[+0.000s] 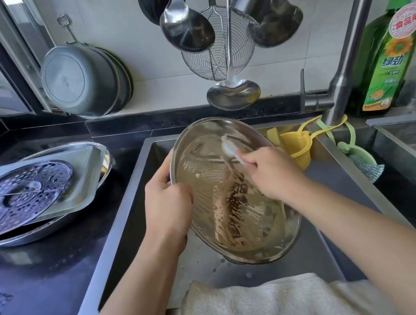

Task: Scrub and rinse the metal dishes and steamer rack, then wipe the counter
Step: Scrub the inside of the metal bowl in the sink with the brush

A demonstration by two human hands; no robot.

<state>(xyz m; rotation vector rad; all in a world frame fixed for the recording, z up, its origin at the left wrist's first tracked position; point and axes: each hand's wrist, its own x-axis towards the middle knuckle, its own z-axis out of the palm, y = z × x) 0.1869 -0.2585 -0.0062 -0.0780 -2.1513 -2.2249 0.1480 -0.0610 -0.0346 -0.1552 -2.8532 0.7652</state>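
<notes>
Task stage: early, by the look of it. One oval metal dish [234, 201] is under scrubbing, tilted over the sink [127, 194]; brown residue shows on its inner face, so it is not clean and not rinsed. On the dark tabletop [31, 273] to the left, a stack waits: the perforated steamer rack [19, 198] lies on a rectangular tray [82, 179], which sits on another oval dish [26, 235]. Whether these are washed cannot be told. Wiping the tabletop is judged to be left; a white cloth [261, 306] lies over the sink's near edge.

Left hand [168, 202]: fingers curled round the dish's left rim, holding it tilted. Right hand [272, 172]: closed on the handle of a small white brush [228, 148], whose blurred head meets the dish's upper inside. The faucet [347, 59] stands right of the dish; no running water visible.
</notes>
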